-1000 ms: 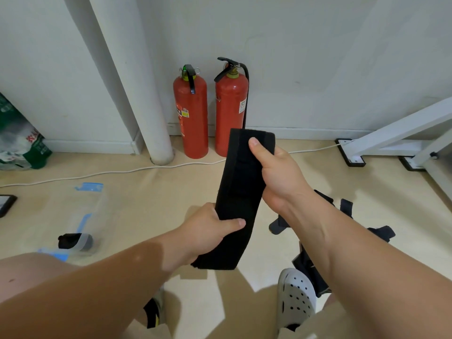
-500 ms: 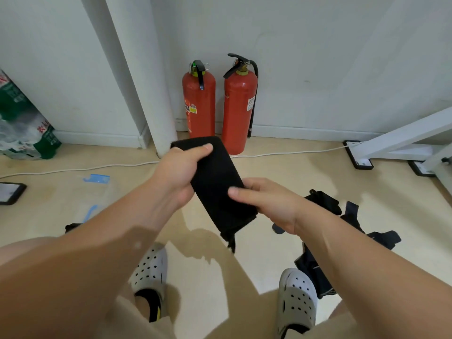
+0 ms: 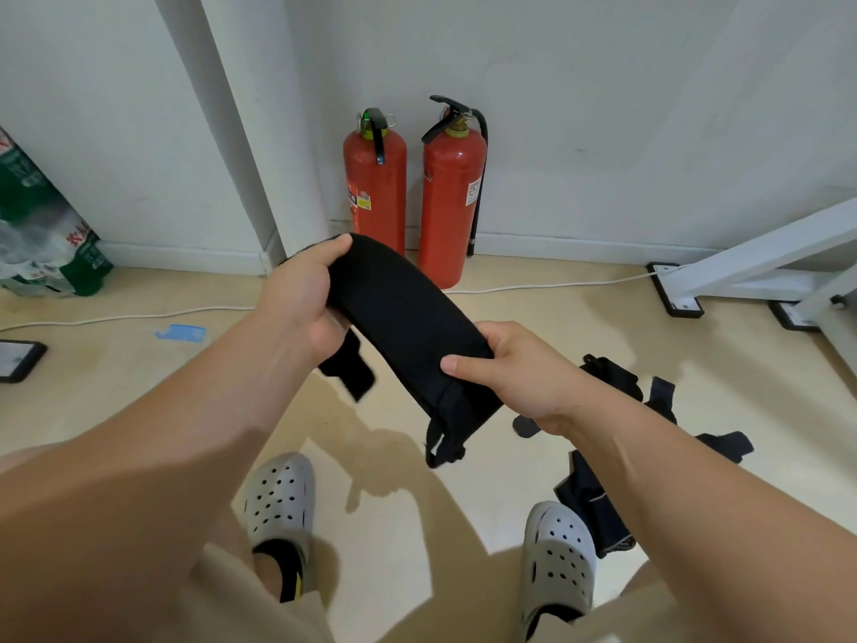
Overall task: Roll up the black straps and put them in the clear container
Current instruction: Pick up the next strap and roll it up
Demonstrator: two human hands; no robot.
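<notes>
While the wide black strap (image 3: 408, 317) arches in mid-air ahead of me, I've got it pinned at both ends. My left hand (image 3: 303, 294) is closed over the upper end, thumb on top and fingers wrapped beneath, with a short tail of the strap (image 3: 350, 368) hanging out below the palm. My right hand (image 3: 514, 373) grips the lower end, thumb pressed flat across the fabric and fingers curled behind it; a narrower end of webbing with a loop (image 3: 443, 445) dangles down under that grip. The strap bows upward between the two hands, well above the floor (image 3: 403, 517).

Moving out: just beside my right wrist, on the floor, sits a loose heap of more black straps (image 3: 617, 452), tangled, one end reaching down next to my right shoe (image 3: 559, 559). My left shoe (image 3: 278, 498) sits below the held strap. Both are grey perforated clogs.

Further back, two red fire extinguishers (image 3: 408, 197) stand side by side against the white wall, a white cable (image 3: 547, 286) running along the floor in front of them. There's a white metal frame (image 3: 751, 262) at right, a green-and-white bag (image 3: 41, 234) at far left, and a small blue piece (image 3: 181, 332) lies on the floor at left. The clear container I can't make out from here.
</notes>
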